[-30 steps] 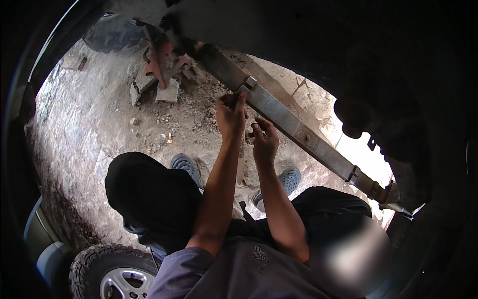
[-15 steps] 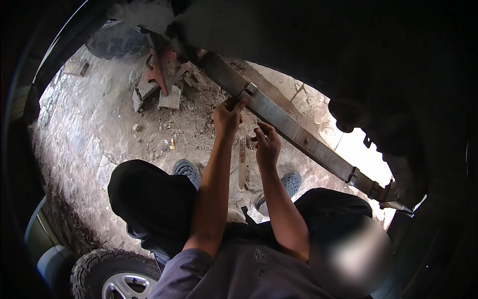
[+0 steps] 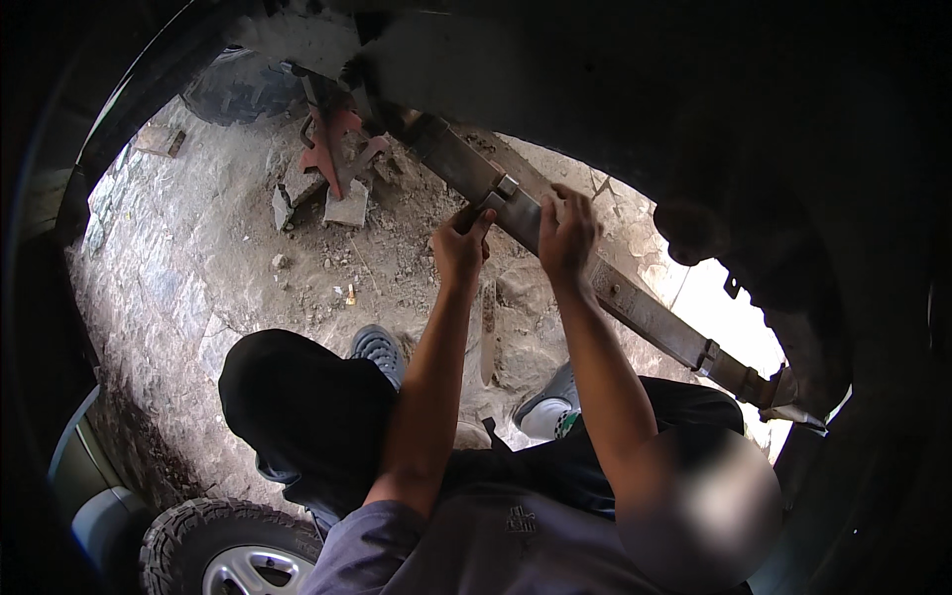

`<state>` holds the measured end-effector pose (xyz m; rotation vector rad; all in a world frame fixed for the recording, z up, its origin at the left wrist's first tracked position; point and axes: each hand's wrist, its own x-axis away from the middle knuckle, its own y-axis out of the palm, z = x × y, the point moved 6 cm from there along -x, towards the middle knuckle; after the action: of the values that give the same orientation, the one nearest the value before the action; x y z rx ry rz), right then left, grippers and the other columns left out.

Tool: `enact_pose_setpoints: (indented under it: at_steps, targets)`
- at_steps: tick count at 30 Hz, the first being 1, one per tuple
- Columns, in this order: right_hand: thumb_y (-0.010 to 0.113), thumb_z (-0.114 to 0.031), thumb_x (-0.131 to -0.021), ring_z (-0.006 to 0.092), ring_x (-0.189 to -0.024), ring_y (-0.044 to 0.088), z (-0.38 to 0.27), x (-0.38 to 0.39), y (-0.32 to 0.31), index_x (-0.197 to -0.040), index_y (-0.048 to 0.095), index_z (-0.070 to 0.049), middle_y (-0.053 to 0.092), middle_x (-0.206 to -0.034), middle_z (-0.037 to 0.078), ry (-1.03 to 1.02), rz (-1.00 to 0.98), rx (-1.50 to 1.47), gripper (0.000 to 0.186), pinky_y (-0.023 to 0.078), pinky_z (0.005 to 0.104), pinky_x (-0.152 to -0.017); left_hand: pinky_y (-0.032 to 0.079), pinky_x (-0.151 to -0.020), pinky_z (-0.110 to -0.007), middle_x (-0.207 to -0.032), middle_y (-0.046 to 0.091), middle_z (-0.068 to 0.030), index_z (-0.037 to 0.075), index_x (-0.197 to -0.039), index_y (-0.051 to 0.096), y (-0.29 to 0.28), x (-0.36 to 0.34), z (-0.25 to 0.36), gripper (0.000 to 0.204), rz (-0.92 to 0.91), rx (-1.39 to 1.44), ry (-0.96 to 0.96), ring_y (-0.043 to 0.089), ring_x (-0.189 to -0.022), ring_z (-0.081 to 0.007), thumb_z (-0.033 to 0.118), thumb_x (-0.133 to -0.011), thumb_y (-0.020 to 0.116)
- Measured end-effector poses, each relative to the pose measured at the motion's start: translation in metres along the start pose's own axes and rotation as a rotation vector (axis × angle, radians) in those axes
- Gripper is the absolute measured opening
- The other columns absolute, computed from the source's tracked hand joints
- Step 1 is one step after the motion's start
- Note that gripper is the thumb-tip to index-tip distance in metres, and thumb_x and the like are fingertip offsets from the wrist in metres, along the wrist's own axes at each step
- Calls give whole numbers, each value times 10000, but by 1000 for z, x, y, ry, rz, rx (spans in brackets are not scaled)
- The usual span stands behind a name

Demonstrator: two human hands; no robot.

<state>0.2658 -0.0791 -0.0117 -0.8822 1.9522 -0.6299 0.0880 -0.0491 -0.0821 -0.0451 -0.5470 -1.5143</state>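
A long grey leaf spring (image 3: 640,315) runs diagonally from upper left to lower right under the dark vehicle body. A metal spring clip (image 3: 507,185) sits around its upper part. My left hand (image 3: 460,254) is closed at the near edge of the spring, its thumb against the lower end of the clip; the other fingertips are partly hidden. My right hand (image 3: 568,238) is over the spring, just right of the clip. Its fingers point up and are apart, with nothing seen between them.
A red jack stand (image 3: 322,159) and concrete blocks (image 3: 346,204) stand at the far left. A second clip (image 3: 707,355) wraps the spring's lower part. A flat metal strip (image 3: 488,332) lies on the dirt between my feet. A wheel (image 3: 233,548) is at lower left.
My right hand has moved up and to the right, from below the spring to over it, and its fingers have spread. My left hand stays at the clip.
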Motion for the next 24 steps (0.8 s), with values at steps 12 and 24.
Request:
enact_pose_setpoints:
  at_steps: [12, 24]
  targets:
    - [491, -516, -1060, 379, -1027, 704, -7, 4, 18, -1129, 746, -122, 767, -1055, 171, 253, -321, 76, 475, 465, 474, -1003, 354, -435, -281, -660, 620, 0, -12, -1126, 761, -5, 7, 5, 280, 88, -99, -6, 498, -474, -80, 197, -944, 804]
    - [482, -527, -1055, 407, -1021, 701, -12, 1, 16, -1115, 753, -115, 762, -1035, 176, 269, -358, 134, 496, 488, 504, -979, 460, -453, -287, -632, 676, -49, -17, -1012, 781, 1, 7, 14, 326, 196, -229, 55, 632, -491, -120, 289, -913, 831]
